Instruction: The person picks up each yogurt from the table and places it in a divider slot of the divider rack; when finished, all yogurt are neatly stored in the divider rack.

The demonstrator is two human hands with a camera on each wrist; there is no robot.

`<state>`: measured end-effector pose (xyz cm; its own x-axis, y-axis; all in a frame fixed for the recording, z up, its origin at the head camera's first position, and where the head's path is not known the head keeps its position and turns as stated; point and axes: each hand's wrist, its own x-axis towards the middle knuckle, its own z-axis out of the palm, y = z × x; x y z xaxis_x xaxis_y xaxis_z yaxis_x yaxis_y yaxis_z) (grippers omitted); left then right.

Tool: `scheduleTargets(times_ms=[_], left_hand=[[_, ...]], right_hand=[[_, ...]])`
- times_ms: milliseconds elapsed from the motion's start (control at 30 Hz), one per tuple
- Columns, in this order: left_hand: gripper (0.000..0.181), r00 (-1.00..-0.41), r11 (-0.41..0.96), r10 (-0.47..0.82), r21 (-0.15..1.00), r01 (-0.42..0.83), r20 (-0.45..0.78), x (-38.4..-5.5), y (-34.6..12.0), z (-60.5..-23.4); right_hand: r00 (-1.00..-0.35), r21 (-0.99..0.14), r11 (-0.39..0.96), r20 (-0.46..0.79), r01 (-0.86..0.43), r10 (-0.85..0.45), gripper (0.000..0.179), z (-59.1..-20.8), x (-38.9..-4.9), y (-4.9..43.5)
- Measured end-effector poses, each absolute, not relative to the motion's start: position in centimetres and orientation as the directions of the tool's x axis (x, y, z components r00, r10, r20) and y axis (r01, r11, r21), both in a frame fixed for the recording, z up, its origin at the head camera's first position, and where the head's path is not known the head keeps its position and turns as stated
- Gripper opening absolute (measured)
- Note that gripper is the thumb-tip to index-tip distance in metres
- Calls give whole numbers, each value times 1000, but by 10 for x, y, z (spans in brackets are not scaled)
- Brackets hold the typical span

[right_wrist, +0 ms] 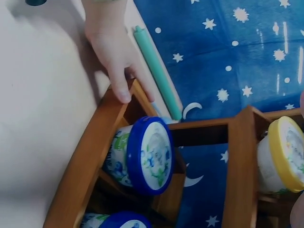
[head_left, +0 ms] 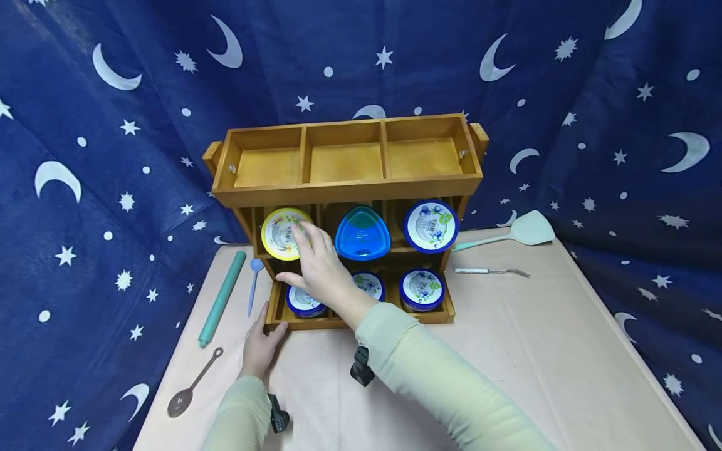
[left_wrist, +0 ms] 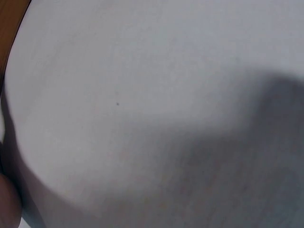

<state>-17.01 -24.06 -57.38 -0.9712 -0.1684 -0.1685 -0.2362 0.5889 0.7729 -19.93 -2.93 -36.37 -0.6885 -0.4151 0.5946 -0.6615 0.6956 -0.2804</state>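
A three-tier wooden rack (head_left: 346, 195) stands against the cloth. My left hand (head_left: 262, 344) holds its lower left corner; in the right wrist view the thumb lies on the front board. Over the left middle compartment, my right hand (head_left: 321, 266) reaches with fingers at the lid of a yellow-lidded tub (head_left: 276, 233) and thumb spread below. Beside that tub are a blue triangular container (head_left: 362, 235) and a blue-lidded tub (head_left: 431, 225). The bottom tier holds blue-lidded tubs on the left (head_left: 303, 302), middle (head_left: 369, 285) and right (head_left: 422, 288); my right arm partly covers the first two.
Left of the rack lie a green rod (head_left: 222, 299), a small blue spoon (head_left: 254, 285) and a brown spoon (head_left: 192, 388). To its right are a pale green spatula (head_left: 527, 230) and a fork (head_left: 491, 271). A starry blue cloth (head_left: 383, 81) hangs behind.
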Motion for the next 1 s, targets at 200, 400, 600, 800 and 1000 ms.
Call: scheduleTargets(times_ms=[200, 400, 600, 800, 1000], left_hand=[[82, -970, 584, -162, 776, -240, -179, -170, -242, -575], [82, -972, 589, -155, 774, -233, -175, -169, -242, -574], [82, -971, 584, -154, 777, -237, -181, -171, -243, -574], [81, -971, 582, -152, 778, -239, -184, -171, -243, -573], [82, -972, 584, -146, 777, -236, -186, -171, -243, -574]], right_hand=[[-728, -323, 683, 510, -655, -458, 91, -353, -193, -24], [-712, -299, 677, 515, -672, -478, 91, -347, -190, -14], [-667, -277, 649, 563, -709, -488, 91, -340, -187, -1], [-716, -326, 663, 511, -674, -476, 91, -333, -183, 20], [-725, -366, 653, 532, -663, -437, 89, -331, -184, 39]])
